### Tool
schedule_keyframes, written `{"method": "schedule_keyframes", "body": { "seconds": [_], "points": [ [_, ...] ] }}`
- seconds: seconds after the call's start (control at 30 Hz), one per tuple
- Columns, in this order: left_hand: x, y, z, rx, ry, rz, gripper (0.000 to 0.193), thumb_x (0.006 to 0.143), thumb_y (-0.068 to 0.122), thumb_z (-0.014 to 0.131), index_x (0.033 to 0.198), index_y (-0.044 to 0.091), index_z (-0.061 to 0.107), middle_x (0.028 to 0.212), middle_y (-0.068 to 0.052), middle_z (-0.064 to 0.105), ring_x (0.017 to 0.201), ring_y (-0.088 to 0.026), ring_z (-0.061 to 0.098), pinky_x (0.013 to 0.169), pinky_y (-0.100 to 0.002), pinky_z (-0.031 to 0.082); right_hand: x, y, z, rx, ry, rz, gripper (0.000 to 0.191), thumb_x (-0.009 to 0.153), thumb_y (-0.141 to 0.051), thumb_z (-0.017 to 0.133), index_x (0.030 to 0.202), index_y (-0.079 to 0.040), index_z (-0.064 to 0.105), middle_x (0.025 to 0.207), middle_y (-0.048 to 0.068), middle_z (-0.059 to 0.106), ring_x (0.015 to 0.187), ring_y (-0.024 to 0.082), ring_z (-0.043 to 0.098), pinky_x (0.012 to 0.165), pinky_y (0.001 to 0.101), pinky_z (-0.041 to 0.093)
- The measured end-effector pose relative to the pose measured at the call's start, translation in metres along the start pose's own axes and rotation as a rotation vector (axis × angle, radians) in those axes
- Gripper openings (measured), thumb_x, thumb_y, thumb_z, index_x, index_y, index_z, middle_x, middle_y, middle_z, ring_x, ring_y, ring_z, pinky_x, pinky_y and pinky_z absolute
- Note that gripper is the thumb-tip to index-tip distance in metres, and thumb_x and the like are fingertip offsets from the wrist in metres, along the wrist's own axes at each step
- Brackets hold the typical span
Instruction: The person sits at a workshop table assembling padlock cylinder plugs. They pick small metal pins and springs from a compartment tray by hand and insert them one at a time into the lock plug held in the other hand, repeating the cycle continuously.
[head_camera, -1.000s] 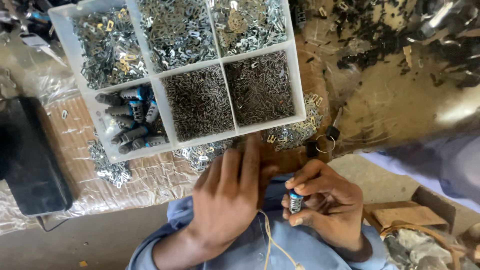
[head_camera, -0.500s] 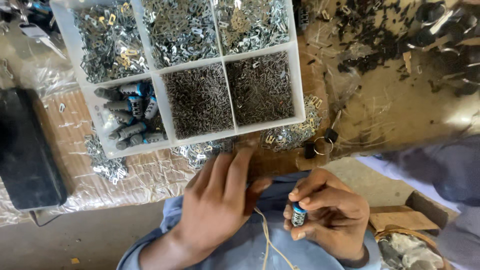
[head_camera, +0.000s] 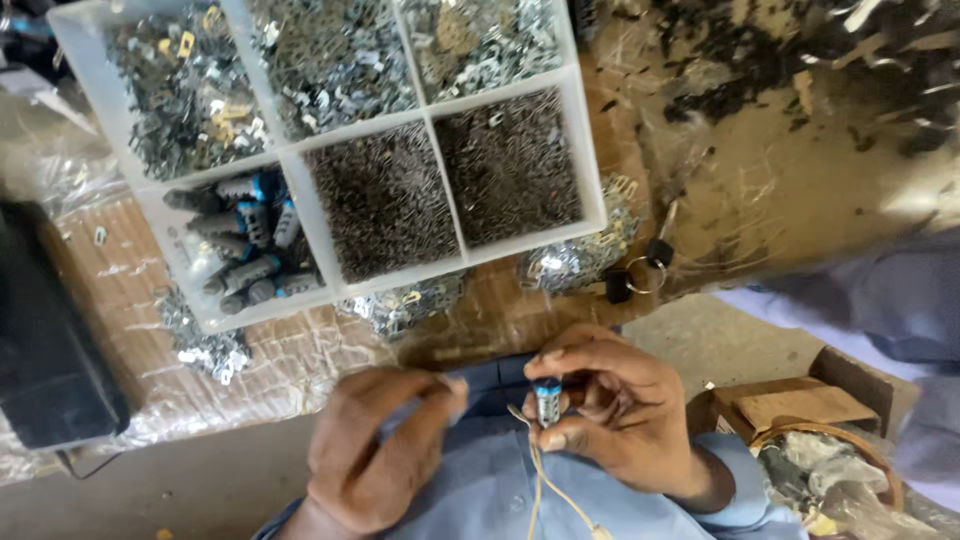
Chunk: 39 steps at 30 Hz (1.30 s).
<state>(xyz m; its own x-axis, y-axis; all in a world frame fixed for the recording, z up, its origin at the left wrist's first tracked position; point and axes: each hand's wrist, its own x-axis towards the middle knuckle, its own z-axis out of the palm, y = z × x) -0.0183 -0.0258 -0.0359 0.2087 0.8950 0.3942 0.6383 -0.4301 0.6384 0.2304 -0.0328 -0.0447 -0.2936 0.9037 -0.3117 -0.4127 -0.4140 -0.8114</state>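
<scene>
My right hand (head_camera: 620, 420) is closed around a small grey cylinder with a blue cap (head_camera: 546, 398), held upright close to my chest. My left hand (head_camera: 370, 455) sits just left of it, its fingertips pinched together and pointing at the cylinder; anything between them is hidden. A thin cream cord (head_camera: 545, 490) hangs down below the cylinder over my blue shirt. In front of both hands lies a white compartment tray (head_camera: 592, 160). Its near-left cell holds several more grey and blue cylinders (head_camera: 245, 245).
The other tray cells hold shiny metal clips and small dark pins. Loose piles of metal clips (head_camera: 575, 258) lie along the tray's near edge, beside a key ring (head_camera: 635, 272). A black box (head_camera: 50, 340) stands left, a cardboard box (head_camera: 790, 405) right, and another person's blue sleeve (head_camera: 880, 300) is beyond it.
My left hand has drawn back from the near edge of the tray and closed its fingers into a pinch. My right hand has kept the cylinder, which now stands more upright.
</scene>
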Motion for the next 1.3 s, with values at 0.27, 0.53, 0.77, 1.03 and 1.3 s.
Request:
{"method": "schedule_keyframes", "body": {
  "seconds": [0.27,0.53,0.77,1.03,1.3],
  "points": [
    [0.016,0.028,0.007,-0.458,-0.038,-0.183,0.019,0.09,0.004,0.084,0.106,0.01,0.075,0.106,-0.004,0.076,0.094,-0.012,0.071,0.079,-0.025,0.057,0.004,0.006,0.0,-0.074,-0.039,-0.082,0.041,0.087,0.006,0.082,0.125,0.006,0.066,0.131,0.024,0.06,0.113,0.025,0.068,0.091,0.0302,0.065],
    [0.024,0.022,0.006,-0.398,-0.158,-0.046,0.026,0.081,0.012,0.089,0.105,0.011,0.078,0.099,-0.006,0.071,0.088,-0.017,0.066,0.074,-0.031,0.053,0.003,0.004,-0.002,-0.238,-0.049,-0.11,0.032,0.088,0.002,0.081,0.118,0.007,0.071,0.121,0.023,0.068,0.099,0.021,0.073,0.085,0.0238,0.062],
    [0.02,0.02,0.004,-0.381,-0.079,-0.074,0.024,0.084,0.004,0.086,0.103,0.009,0.072,0.102,-0.006,0.073,0.087,-0.018,0.068,0.078,-0.034,0.054,0.005,0.014,0.008,0.042,-0.093,-0.037,0.035,0.09,0.006,0.082,0.123,0.008,0.069,0.127,0.026,0.063,0.104,0.023,0.072,0.088,0.0315,0.066],
    [0.031,0.017,-0.003,-0.479,-0.186,-0.034,0.032,0.08,0.002,0.089,0.108,0.008,0.075,0.101,-0.006,0.069,0.089,-0.018,0.069,0.076,-0.031,0.056,0.007,0.009,0.007,0.044,-0.134,-0.038,0.036,0.09,0.007,0.082,0.123,0.009,0.069,0.127,0.023,0.06,0.105,0.023,0.071,0.089,0.0305,0.065],
    [0.032,0.001,-0.011,-0.715,-0.413,-0.217,0.027,0.078,0.002,0.088,0.1,0.013,0.076,0.094,-0.002,0.065,0.08,-0.012,0.063,0.067,-0.03,0.049,0.007,0.009,-0.004,-0.23,-0.236,-0.027,0.039,0.079,-0.007,0.094,0.114,0.0,0.078,0.111,0.016,0.072,0.098,0.018,0.071,0.083,0.0261,0.058]
  ]
}}
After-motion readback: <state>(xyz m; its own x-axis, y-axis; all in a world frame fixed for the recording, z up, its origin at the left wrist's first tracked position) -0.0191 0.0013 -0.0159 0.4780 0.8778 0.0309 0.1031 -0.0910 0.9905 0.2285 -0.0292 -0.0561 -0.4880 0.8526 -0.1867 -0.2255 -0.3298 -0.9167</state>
